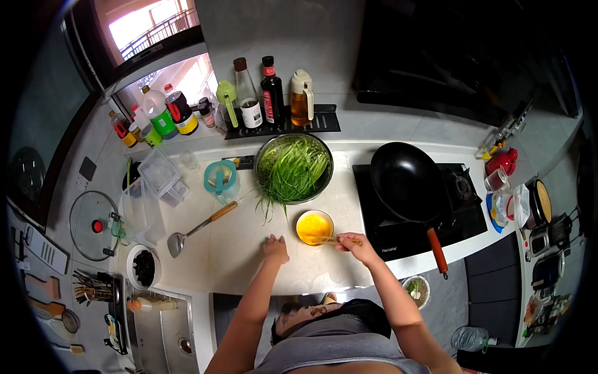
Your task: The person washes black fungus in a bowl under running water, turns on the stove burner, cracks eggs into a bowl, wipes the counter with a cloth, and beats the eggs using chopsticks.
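A small bowl point(299, 235) of bright yellow beaten egg point(313, 224) sits on the counter in front of me. My right hand point(354, 244) is closed around wooden chopsticks point(325, 237), whose tips dip into the egg. Left of the bowl, and apart from it, my left hand point(275, 249) rests on the countertop with its fingers a little apart and nothing in them. Just behind the bowl stands a metal basin point(328, 181) heaped with long green chives or similar greens point(293, 171), some hanging over its front rim.
A black wok point(405, 181) with a wooden handle sits on the stove point(464, 215) to the right. On the left lie a spatula point(202, 227), a teal-lidded jug point(222, 181), clear plastic containers point(146, 212) and a bowl of black pieces point(144, 268). Bottles point(272, 93) line the back shelf.
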The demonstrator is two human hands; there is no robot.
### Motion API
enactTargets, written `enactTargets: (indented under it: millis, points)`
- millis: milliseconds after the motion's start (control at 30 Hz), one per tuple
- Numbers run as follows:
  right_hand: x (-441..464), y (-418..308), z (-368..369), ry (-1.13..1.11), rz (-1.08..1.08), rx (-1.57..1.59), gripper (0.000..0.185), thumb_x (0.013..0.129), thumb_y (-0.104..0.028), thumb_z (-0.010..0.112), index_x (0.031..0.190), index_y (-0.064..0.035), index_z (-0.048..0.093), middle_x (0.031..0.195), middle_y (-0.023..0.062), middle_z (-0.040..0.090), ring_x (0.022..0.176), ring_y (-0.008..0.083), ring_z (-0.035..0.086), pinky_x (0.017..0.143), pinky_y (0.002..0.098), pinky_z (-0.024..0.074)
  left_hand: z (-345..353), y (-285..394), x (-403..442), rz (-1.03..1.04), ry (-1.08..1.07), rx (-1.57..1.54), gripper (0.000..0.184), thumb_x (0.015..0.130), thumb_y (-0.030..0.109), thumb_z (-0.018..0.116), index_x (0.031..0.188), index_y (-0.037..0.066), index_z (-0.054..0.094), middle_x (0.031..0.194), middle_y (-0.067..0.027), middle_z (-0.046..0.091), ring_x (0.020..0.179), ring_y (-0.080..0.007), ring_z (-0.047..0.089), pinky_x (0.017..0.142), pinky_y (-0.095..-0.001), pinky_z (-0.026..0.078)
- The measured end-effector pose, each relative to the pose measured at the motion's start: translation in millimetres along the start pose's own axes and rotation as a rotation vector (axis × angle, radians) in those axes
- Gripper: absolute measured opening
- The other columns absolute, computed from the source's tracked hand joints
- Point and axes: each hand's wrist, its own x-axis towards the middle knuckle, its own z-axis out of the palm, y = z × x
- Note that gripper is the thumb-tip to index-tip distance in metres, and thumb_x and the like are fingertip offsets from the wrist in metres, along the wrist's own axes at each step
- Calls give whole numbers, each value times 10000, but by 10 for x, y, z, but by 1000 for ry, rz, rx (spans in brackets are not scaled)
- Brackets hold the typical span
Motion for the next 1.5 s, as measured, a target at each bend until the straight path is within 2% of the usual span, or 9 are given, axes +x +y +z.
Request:
enactTargets:
  millis: [733,767,867,1000,1033,1167,1267,1433,1500]
  points:
    - [-50,-172,39,114,92,253,210,853,-105,522,986,52,562,820,65,613,745,105,568,703,201,451,-17,0,-8,1,-11,7,772,678,254,617,1339,127,238,1380,-188,203,1224,-314,303,940,-412,354]
    - [11,11,22,177,-79,84,215,852,-116,528,981,52,566,827,69,613,748,114,578,703,208,457,-4,-4,2,3,-2,7,769,678,253,618,1337,126,242,1380,-188,204,1223,-315,304,940,-412,353]
    - [-26,-51,13,-61,30,-52,215,852,-121,529,978,47,572,833,71,614,745,125,588,707,210,460,34,-11,17,4,14,-1,762,678,252,619,1332,123,252,1378,-188,208,1220,-317,307,943,-412,350]
    - [-37,-189,57,208,-159,-112,205,850,-113,521,965,47,578,802,74,619,719,122,588,683,221,462,3,-7,1,7,16,-4,759,678,252,620,1329,115,256,1377,-189,211,1220,-318,308,946,-407,348]
    - [-96,-272,13,126,-195,-417,204,850,-116,517,954,46,583,789,74,621,722,122,590,679,227,465,17,-4,0,7,17,-4,760,677,252,621,1329,113,256,1377,-190,211,1219,-319,309,946,-405,347]
    - [-46,-212,48,-19,22,90,202,843,-114,521,944,47,589,778,61,623,713,114,580,664,225,458,27,-3,10,6,21,0,770,672,252,627,1330,109,254,1376,-191,214,1222,-320,305,949,-398,345]
    - [20,-51,-23,141,-130,-252,192,842,-104,521,946,42,590,805,63,620,722,120,584,671,230,467,26,-11,16,4,15,-9,774,671,248,629,1332,112,251,1377,-191,212,1226,-321,300,951,-399,343]
    - [-70,-283,20,112,53,232,184,854,-82,495,954,45,581,797,58,610,675,106,563,656,212,453,4,-5,-1,-2,5,-18,768,675,240,627,1332,116,250,1381,-188,205,1229,-321,295,951,-404,342]
    - [-26,-99,-2,73,-34,63,187,855,-90,501,963,40,580,800,62,610,675,112,571,659,219,465,16,6,-2,-5,10,-18,769,674,239,628,1332,116,250,1380,-187,205,1229,-321,295,950,-406,343]
